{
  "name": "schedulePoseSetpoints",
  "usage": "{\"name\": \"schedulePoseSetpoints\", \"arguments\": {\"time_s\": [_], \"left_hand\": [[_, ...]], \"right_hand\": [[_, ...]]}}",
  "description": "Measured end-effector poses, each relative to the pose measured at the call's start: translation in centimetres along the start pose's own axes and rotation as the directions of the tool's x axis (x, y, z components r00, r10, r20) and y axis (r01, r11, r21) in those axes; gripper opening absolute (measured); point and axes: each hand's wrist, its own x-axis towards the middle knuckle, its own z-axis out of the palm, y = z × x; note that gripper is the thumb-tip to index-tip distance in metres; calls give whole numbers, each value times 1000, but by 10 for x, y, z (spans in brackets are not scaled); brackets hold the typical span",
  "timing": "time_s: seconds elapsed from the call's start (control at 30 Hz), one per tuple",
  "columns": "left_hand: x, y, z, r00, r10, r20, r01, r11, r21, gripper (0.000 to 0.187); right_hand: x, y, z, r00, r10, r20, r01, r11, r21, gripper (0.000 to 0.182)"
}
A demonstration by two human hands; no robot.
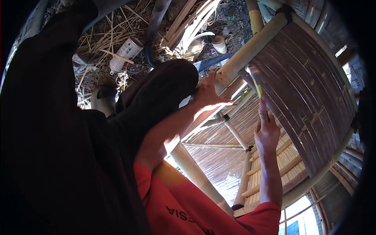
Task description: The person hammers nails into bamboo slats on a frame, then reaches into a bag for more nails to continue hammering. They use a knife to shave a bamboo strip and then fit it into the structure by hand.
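My right hand [268, 127] grips a thin paintbrush [258, 88] with a yellow handle, its index finger stretched along it. The brush's far end looks pale and shiny, and its tip is blurred at the edge of a dark brown slatted bamboo panel [301, 90]. Thick, light bamboo poles frame this panel. Beside my knee, my left hand [207, 93] holds the near bamboo pole [239, 58] close to its lower end, fingers on one side and thumb spread on the other.
My dark-trousered knee [178, 76] is bent close to the left hand. On the straw-strewn ground lie a white can [127, 54] and a smaller container [219, 45]. Behind the panel are a slatted bamboo screen [219, 160] and more bamboo poles. Woven walls stand at the right.
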Motion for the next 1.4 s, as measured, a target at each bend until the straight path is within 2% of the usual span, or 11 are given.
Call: {"name": "schedulePoseSetpoints", "arguments": {"time_s": [0.07,0.17,0.3,0.43,0.53,0.67,0.83,1.13,1.23,1.33,1.4], "left_hand": [[0,-6,5,1000,19,20,-19,1000,-14,125],[4,-15,13,999,48,-12,-48,999,6,126],[0,2,0,1000,1,23,-1,1000,5,127],[6,-10,8,999,36,-14,-36,999,-11,126],[-5,-5,9,1000,1,3,-1,1000,5,126],[6,-14,10,998,57,-39,-57,998,-10,123],[8,-8,2,999,16,-48,-15,1000,19,122],[2,-4,3,999,-27,39,25,999,37,127],[1,-5,5,1000,-19,11,19,1000,9,126],[3,-6,6,999,-36,25,34,997,69,126],[-3,5,-4,997,-65,43,64,997,34,125]], "right_hand": [[0,6,0,989,47,142,-44,999,-25,82],[13,-8,-20,918,-22,-396,134,957,257,84],[4,10,14,987,70,142,-73,997,19,76],[11,-1,-1,967,-34,-254,95,968,234,83],[14,-1,9,985,11,170,-1,998,-60,76],[7,-1,8,989,37,-140,0,967,254,73],[15,10,15,987,-9,-162,44,977,211,80],[-10,17,19,995,30,-92,1,947,322,82],[6,12,2,987,32,159,-42,997,63,81],[-9,13,11,996,91,5,-89,960,264,83],[-8,11,6,969,127,213,-137,990,30,80]]}}
